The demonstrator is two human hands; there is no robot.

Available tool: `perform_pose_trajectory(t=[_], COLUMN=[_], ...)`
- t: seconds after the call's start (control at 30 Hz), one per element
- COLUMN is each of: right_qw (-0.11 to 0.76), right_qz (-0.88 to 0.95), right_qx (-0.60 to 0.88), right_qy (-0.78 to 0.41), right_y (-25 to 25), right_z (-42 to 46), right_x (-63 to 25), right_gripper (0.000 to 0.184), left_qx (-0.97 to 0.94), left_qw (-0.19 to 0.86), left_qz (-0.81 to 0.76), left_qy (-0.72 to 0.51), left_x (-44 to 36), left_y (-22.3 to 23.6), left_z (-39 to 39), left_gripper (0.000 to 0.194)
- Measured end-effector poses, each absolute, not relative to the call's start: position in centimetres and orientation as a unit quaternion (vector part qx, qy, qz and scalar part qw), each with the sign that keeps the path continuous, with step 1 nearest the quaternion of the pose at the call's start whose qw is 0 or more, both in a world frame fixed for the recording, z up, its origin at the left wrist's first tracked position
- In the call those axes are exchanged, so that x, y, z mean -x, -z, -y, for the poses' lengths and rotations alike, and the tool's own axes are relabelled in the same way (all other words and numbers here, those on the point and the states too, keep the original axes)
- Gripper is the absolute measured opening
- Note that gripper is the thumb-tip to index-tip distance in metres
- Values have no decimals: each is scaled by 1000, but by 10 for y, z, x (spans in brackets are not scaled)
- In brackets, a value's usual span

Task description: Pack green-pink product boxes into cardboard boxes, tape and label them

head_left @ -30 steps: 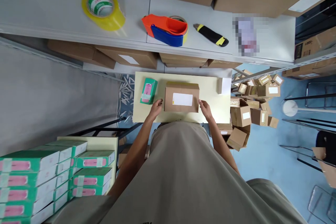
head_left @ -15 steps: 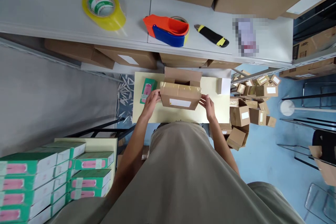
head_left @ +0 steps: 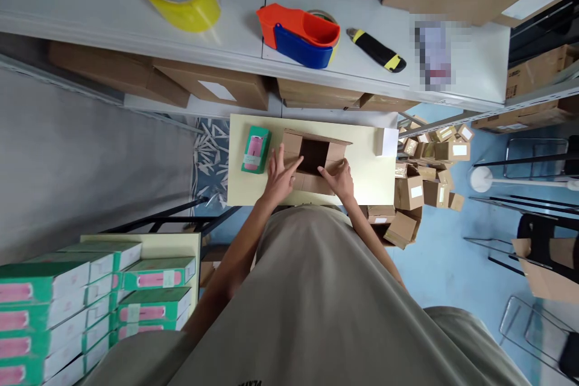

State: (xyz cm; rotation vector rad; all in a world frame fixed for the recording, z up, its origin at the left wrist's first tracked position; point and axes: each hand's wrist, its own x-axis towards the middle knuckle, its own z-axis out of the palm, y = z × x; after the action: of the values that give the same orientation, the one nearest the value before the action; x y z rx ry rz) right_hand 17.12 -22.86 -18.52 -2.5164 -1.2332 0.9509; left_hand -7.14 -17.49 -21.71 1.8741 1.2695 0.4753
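An open cardboard box (head_left: 315, 183) rests on the pale yellow tabletop in front of my body, its flaps folded outward and its dark inside facing up. My left hand (head_left: 279, 177) lies at the box's left side, fingers spread, thumb and index pointing over the near left edge. Across from it, my right hand (head_left: 339, 181) touches the right flap, with the thumb stretched toward the opening and the other fingers along the outer side. Left of the box lies a green carton (head_left: 256, 149) with a pink bottle picture.
A white block (head_left: 386, 142) stands on the table's right. On the shelf above are a yellow tape roll (head_left: 194, 3), an orange-blue tape dispenser (head_left: 301, 36) and a utility knife (head_left: 376, 49). Green cartons (head_left: 154, 277) are stacked lower left; cardboard boxes (head_left: 409, 190) lie on the floor at right.
The box has turned from showing its taped, labelled side to standing with its opening up. Both hands have moved inward from its sides to its flaps. The view has shifted slightly.
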Motion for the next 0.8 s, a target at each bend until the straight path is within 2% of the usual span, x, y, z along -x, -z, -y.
perform_pose_trajectory(t=[0.07, 0.13, 0.2, 0.33, 0.4, 0.5, 0.67, 0.8], right_qw=[66, 77, 115, 226, 266, 323, 463, 494], right_qz=[401, 391, 385, 346, 333, 299, 194, 171], right_qx=[860, 864, 864, 865, 863, 848, 769, 735], right_qy=[-308, -309, -305, -284, -272, -296, -395, -431], right_y=[185, 188, 193, 201, 205, 211, 222, 226], right_z=[221, 217, 219, 236, 245, 254, 254, 253], right_x=[-163, -160, -164, -181, -189, -199, -209, -214], right_gripper=[117, 113, 99, 59, 52, 59, 69, 73], left_qx=[-761, -770, -776, -760, -728, -687, -636, -604], left_qw=[391, 377, 355, 333, 341, 394, 520, 542], left_qz=[-489, -494, -505, -538, -570, -583, -522, -520], left_qy=[-170, -146, -130, -150, -171, -183, -230, -267], left_x=[64, 60, 59, 70, 80, 91, 92, 86], left_y=[213, 209, 205, 201, 206, 221, 244, 242], left_z=[174, 173, 174, 176, 175, 169, 161, 159], left_gripper=[61, 57, 61, 78, 88, 100, 104, 104])
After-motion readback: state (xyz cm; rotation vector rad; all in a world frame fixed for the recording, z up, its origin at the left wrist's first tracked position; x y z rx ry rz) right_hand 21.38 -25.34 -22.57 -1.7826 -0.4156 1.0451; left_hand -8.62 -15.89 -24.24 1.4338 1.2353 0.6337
